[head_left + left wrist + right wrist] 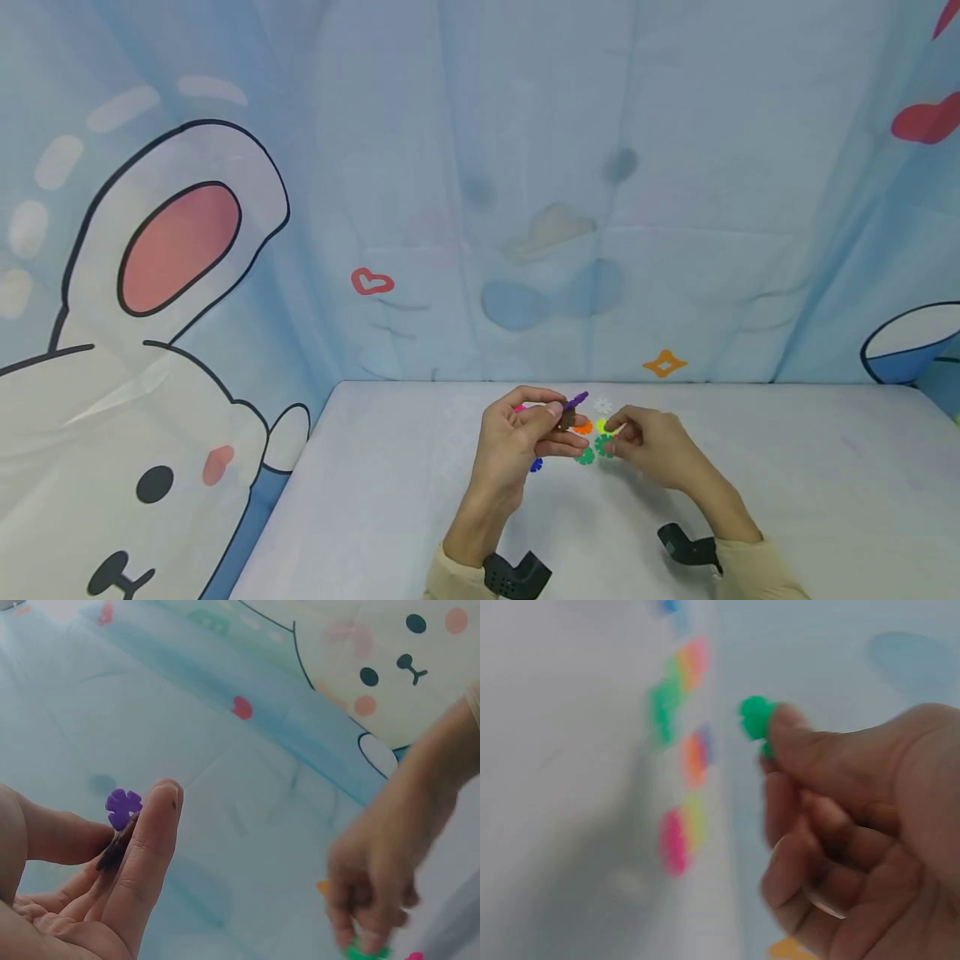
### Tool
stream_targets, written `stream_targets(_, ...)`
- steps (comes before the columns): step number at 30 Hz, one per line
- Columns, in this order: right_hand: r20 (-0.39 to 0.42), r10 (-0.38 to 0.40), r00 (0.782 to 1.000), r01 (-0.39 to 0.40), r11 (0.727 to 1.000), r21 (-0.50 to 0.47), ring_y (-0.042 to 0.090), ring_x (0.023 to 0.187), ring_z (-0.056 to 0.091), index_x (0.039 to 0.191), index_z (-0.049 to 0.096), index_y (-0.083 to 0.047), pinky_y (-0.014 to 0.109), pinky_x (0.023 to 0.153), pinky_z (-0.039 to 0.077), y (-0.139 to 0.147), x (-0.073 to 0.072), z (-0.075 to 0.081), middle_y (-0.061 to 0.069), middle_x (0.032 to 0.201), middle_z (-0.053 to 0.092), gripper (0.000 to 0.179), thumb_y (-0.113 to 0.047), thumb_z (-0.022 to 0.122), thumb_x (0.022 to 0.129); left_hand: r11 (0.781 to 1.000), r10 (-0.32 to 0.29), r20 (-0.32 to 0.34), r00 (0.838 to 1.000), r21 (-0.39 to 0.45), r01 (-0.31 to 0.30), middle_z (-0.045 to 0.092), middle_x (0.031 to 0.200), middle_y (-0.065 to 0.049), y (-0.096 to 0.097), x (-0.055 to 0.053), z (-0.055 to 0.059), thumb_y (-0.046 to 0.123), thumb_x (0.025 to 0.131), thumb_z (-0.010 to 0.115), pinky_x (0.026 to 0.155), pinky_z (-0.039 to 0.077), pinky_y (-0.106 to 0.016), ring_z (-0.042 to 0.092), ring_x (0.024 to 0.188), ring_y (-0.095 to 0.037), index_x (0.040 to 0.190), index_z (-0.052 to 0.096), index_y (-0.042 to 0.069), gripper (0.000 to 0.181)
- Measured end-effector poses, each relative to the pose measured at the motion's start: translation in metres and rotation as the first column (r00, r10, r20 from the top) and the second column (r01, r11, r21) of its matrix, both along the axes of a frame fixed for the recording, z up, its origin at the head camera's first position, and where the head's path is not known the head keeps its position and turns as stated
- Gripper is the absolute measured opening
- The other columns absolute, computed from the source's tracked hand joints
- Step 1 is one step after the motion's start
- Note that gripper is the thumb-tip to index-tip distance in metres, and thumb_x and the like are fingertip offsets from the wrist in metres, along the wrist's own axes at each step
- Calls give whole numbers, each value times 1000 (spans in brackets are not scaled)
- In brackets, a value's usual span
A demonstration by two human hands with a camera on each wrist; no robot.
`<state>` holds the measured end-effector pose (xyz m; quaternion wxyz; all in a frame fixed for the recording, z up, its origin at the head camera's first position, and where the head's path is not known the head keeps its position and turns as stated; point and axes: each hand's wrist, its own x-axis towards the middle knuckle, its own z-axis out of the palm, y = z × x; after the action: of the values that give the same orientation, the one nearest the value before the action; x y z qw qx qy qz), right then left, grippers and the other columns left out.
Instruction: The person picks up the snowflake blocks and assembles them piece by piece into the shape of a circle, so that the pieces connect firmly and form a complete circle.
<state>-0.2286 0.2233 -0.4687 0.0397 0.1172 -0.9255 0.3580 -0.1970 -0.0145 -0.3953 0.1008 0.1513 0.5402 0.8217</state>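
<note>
My left hand (517,433) pinches a dark brown flower-shaped interlocking disc (116,849) between thumb and fingers. A purple flower-shaped disc (123,808) stands at an angle at the brown one's edge and looks joined to it. To the right, my right hand (660,446) pinches a green flower-shaped disc (756,718) between thumb and index finger, its other fingers curled. This green disc is apart from the left hand's pieces. My fingers cover part of each disc.
On the white table (390,500) lie several loose discs, among them an orange one (583,427), another green one (585,456), a blue one (536,465) and a white one (602,405). A blue patterned curtain (675,275) hangs behind the table.
</note>
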Motion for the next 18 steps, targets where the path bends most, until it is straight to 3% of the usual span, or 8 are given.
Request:
stream_targets(4, -125, -80, 989, 51, 975, -218, 10, 73, 69, 111, 78, -4, 24, 61, 56, -5, 13, 32, 3, 88, 77, 20, -19, 77, 99, 1000, -8, -16, 1000, -3, 8, 73, 109, -39, -1, 1, 1, 7, 105, 63, 75, 67, -37, 80, 71, -18, 123, 61, -9, 25)
stream_targets(8, -162, -157, 974, 71, 895, -441, 8, 76, 69, 117, 76, 2, 20, 72, 59, -13, 31, 59, -6, 90, 76, 24, -17, 72, 103, 999, 11, -77, 997, -30, -13, 74, 109, -36, 0, 4, 3, 7, 105, 64, 75, 67, -39, 80, 71, -16, 121, 63, -6, 20)
stream_targets(12, -201, -173, 964, 33, 831, -556, 11, 75, 68, 118, 73, 8, 16, 76, 59, -20, 42, 74, -13, 88, 74, 23, -9, 69, 103, 996, 43, -173, 984, -73, -56, 74, 108, -37, 1, 8, 7, 6, 105, 64, 73, 68, -39, 79, 69, -13, 119, 63, -7, 19)
stream_targets(14, -227, -158, 961, 0, 821, -570, 12, 74, 68, 116, 72, 9, 17, 75, 59, -22, 45, 78, -11, 89, 73, 19, -5, 68, 103, 994, 51, -221, 974, -84, -71, 73, 107, -38, 2, 10, 8, 6, 105, 64, 72, 68, -39, 79, 68, -15, 119, 62, -9, 20)
stream_targets(18, -293, -128, 947, -52, 843, -536, 11, 73, 66, 112, 74, 6, 18, 71, 58, -25, 49, 81, -8, 86, 72, 13, 1, 68, 101, 990, 63, -311, 948, -103, -100, 74, 104, -38, 3, 13, 9, 6, 106, 63, 70, 68, -40, 78, 70, -36, 118, 62, -9, 20)
